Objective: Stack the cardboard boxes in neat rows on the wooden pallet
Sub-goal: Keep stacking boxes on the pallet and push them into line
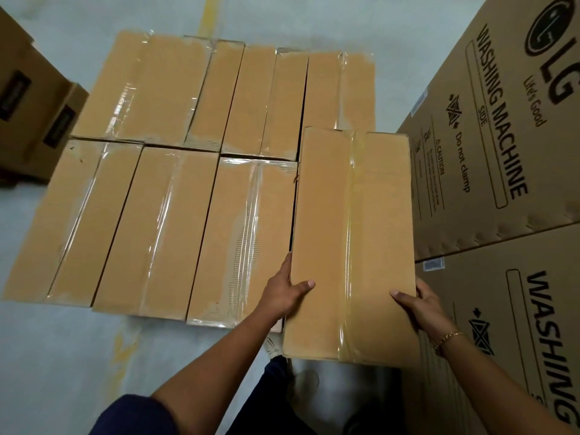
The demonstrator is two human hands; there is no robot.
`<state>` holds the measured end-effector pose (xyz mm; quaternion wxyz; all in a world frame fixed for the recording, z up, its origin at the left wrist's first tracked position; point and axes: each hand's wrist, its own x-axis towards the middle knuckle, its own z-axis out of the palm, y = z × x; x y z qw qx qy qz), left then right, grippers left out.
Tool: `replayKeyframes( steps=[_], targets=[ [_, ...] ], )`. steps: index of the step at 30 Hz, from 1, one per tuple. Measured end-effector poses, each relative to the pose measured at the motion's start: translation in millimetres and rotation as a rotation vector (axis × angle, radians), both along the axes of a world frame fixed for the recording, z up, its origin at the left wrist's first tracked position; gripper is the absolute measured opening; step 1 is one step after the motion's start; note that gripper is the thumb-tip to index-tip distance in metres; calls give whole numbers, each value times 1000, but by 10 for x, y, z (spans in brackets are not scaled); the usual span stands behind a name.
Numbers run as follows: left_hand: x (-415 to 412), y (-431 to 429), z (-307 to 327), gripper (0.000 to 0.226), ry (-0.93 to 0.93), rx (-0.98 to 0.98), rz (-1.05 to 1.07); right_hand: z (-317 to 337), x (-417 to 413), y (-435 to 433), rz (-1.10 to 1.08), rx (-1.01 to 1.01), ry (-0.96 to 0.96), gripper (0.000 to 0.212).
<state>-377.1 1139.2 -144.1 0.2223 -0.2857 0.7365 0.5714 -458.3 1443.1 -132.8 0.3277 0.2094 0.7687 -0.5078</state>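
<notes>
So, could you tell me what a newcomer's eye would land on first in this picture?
First, the long taped box at lower right, gripped at its near end by the left hand and the right hand. Left of it, rows of boxes lie flat, side by side, filling the middle. Along the right edge stand tall washing machine cartons with bold black print.

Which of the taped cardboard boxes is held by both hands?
The box at the right end of the near row: the left hand and right hand grip its sides; the other boxes lie untouched.
</notes>
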Motion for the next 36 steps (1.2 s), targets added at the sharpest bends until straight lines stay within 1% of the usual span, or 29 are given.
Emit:
replayKeyframes(
  steps=[3, 9, 16, 20, 22, 25, 27, 30, 31, 34, 36],
  targets=[
    [-105, -51, -49, 93, -8, -3, 9, 1, -105, -63, -17, -9, 13, 43],
    [-263, -141, -109, 95, -18, -1, 9, -56, -269, -150, 3, -3, 29, 52],
    [-332, -214, -113, 99, -35, -31, -51, -18, -335, -172, 74, 47, 73, 58],
    [-121, -180, -69, 115, -51, -86, -148, 102, -132, -145, 140, 91, 55, 50],
    [89, -166, -89, 119, -74, -114, -194, 143, 39, -105, 165, 95, 33, 45],
    [409, -148, -134, 131, -112, -129, -245, 203, 245, -16, 185, 134, 38, 43],
    [582, -85, -120, 127, -123, -120, -270, 225, 349, 64, 200, 156, 42, 44],
    [721, -8, -85, 115, -112, -138, -256, 239, 458, 126, 215, 150, 62, 39],
    [749, 19, -85, 116, -112, -147, -243, 255, 489, 139, 218, 159, 74, 39],
    [796, 45, -137, 128, -146, -146, -193, 253, 579, 174, 216, 186, 71, 46],
    [804, 48, -174, 127, -155, -115, -154, 257, 621, 171, 191, 178, 51, 47]
  ],
)
